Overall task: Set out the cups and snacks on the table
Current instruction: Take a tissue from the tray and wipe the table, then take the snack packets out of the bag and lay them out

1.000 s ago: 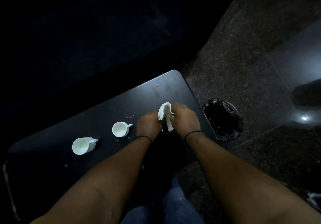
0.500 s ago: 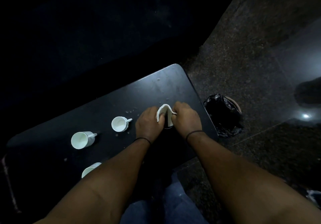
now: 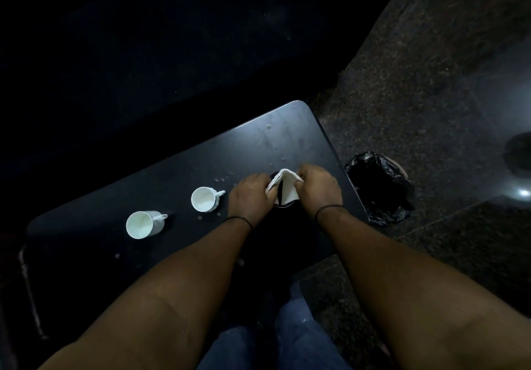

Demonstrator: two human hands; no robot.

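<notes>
Very dim, heavy shadows, wide-angle distortion

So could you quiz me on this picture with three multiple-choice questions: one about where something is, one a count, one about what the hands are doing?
1. Where is the bin with the black bag?
A. On the table
B. On the floor beside the table's right end
C. Under the cups

2. How many white cups are in view?
A. Two
B. Four
C. Six

3. What are the hands doing?
A. Both hold a white packet
B. Both rest flat
C. One lifts a cup

Answers:
1 B: it stands on the floor just off the table.
2 A: one cup and another stand left of the hands.
3 A: the left hand and right hand pinch the white packet between them.
</notes>
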